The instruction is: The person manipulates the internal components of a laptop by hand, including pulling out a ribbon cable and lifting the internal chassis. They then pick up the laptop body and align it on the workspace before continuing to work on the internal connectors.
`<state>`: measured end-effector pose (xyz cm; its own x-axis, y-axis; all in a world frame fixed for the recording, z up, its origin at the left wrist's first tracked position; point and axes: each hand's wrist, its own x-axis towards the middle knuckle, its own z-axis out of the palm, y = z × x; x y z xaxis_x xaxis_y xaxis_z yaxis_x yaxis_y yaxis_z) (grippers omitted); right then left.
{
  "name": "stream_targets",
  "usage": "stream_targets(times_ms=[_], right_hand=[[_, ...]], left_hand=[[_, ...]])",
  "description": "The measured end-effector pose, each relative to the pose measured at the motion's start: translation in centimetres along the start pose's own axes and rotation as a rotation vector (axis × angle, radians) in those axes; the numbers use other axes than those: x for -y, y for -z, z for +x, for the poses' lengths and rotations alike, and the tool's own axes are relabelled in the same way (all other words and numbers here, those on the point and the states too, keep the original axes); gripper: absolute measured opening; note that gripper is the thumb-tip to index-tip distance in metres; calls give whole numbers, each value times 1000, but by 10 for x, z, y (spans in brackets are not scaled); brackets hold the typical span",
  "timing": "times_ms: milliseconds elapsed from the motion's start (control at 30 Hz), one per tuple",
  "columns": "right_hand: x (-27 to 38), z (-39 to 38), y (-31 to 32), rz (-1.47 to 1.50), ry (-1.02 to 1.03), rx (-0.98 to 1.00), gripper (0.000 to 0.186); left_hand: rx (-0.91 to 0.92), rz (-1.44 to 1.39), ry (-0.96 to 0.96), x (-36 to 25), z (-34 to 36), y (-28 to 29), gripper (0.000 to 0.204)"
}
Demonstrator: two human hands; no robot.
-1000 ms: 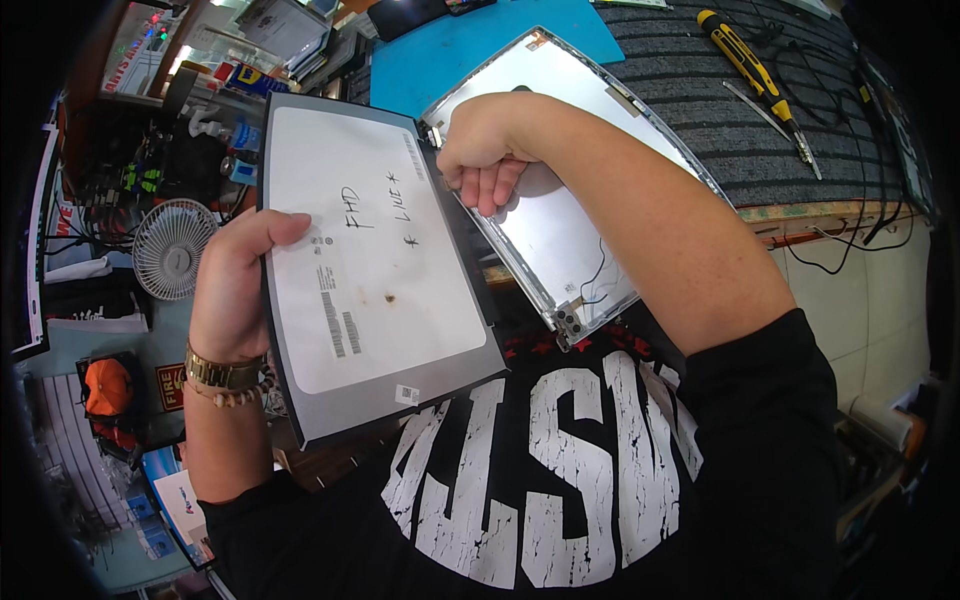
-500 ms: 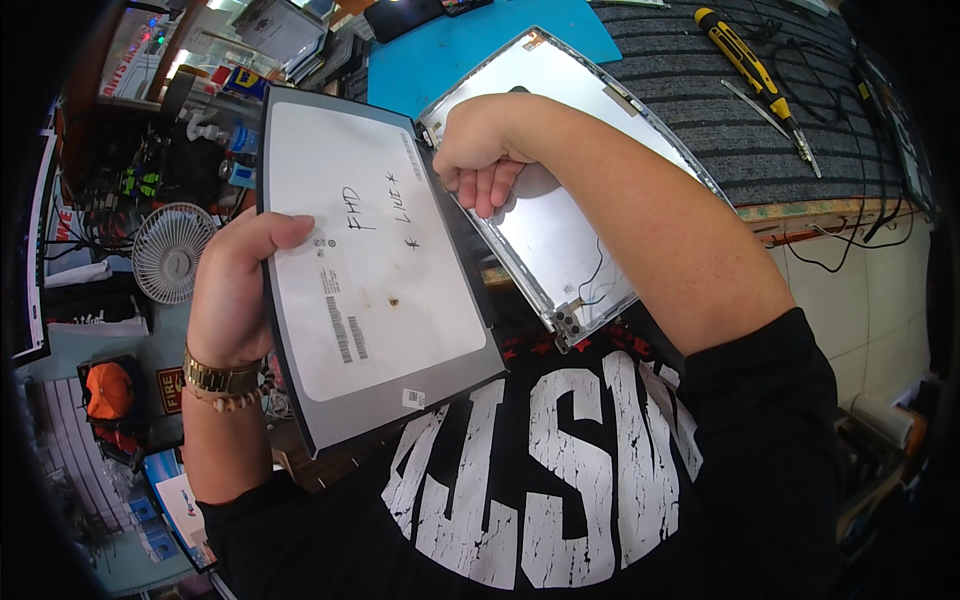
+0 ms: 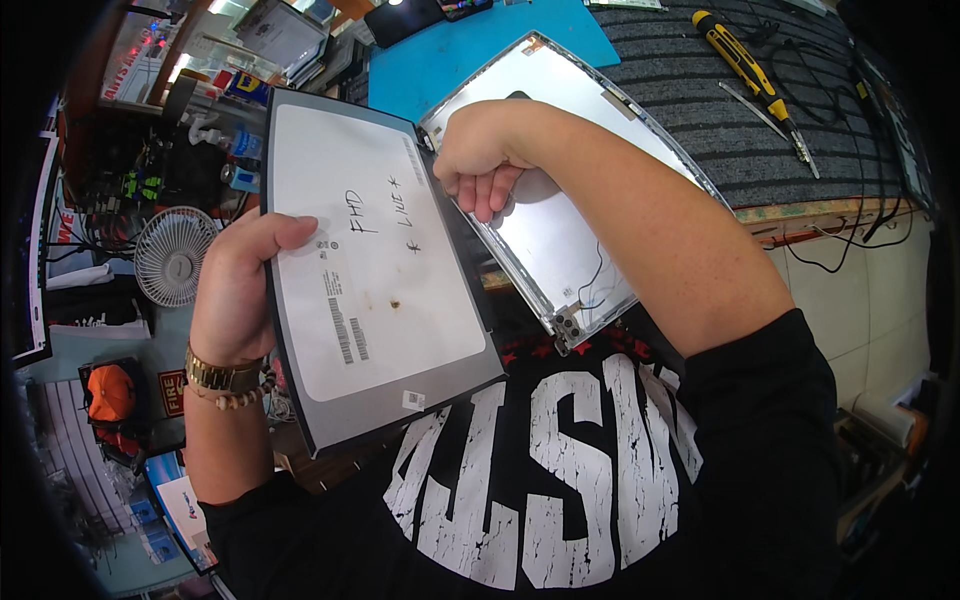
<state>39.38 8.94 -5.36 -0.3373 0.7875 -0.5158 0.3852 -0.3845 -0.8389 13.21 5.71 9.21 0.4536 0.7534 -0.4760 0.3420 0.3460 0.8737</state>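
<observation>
My left hand (image 3: 245, 285) is closed on the left edge of a laptop screen panel (image 3: 400, 320), its thumb lying across the panel's white back. The panel is tilted, its lower corner near my shirt. My right hand (image 3: 488, 160) is bent inward with fingers curled at the panel's right edge, over a silver laptop lid (image 3: 545, 235). Whether those fingertips pinch the panel's edge or something small there is hidden. The lid lies with its inside facing up, a hinge and thin wires at its near end.
A blue mat (image 3: 430, 65) lies under the lid's far end on the ribbed grey bench mat (image 3: 660, 105). A yellow and black cutter (image 3: 740, 65) and a thin metal tool (image 3: 752, 108) rest to the right. At left stands a small white fan (image 3: 175, 256).
The view has shifted very slightly. Both hands, the panel and the lid keep nearly the same places.
</observation>
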Motion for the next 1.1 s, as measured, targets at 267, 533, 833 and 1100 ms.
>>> stream_targets(times_ms=[267,533,833,1100], right_hand=[[0,0,-1,-16,-1,-5,23],[1,1,0,-18,-4,-8,23],[-1,4,-1,-10,7,-2,22],[-2,4,-3,-17,10,-17,20]], left_hand=[[-21,10,5,-2,0,-1,40],[-67,25,3,-4,2,2,37],[-56,-2,16,-4,3,2,37],[-116,10,5,-5,2,-2,34]])
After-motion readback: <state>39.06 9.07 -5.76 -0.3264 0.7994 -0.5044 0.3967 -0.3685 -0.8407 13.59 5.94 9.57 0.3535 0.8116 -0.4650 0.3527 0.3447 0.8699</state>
